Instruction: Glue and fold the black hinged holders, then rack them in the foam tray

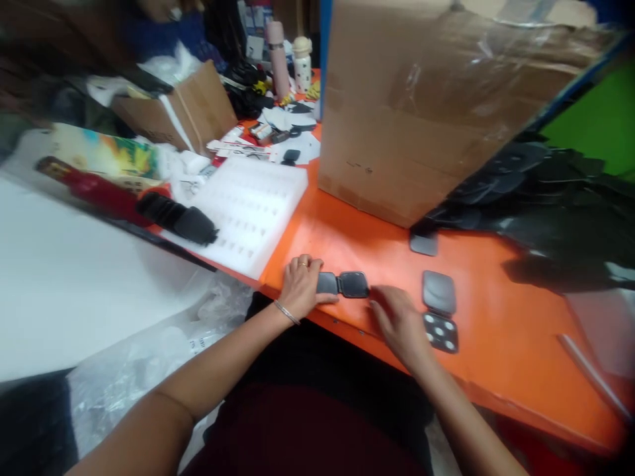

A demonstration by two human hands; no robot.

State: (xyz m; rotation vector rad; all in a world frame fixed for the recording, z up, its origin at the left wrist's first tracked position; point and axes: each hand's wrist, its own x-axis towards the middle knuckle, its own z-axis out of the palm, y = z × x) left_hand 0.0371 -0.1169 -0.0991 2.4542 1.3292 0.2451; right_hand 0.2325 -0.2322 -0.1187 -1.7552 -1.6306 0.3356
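Observation:
A small black hinged case [354, 285] lies unfolded flat near the front edge of the orange table. My left hand [300, 287] grips its left half, fingers over the far side and thumb along the near edge. Beside the right end of the case is my right hand [401, 325], fingers bent and thumb apart from them; whether the fingertips touch the case is hard to tell. Right of that hand lies another unfolded piece, with a plain grey half [439, 291] and a black half with white dots [440, 332].
A large cardboard box [391, 112] stands on the orange table [501, 297]. White foam [248, 205] with slots and a stack of black pieces [176, 217] are at left. Dark flat pieces [516, 178] pile up at right, near a single grey piece [423, 243]. Bottles stand behind.

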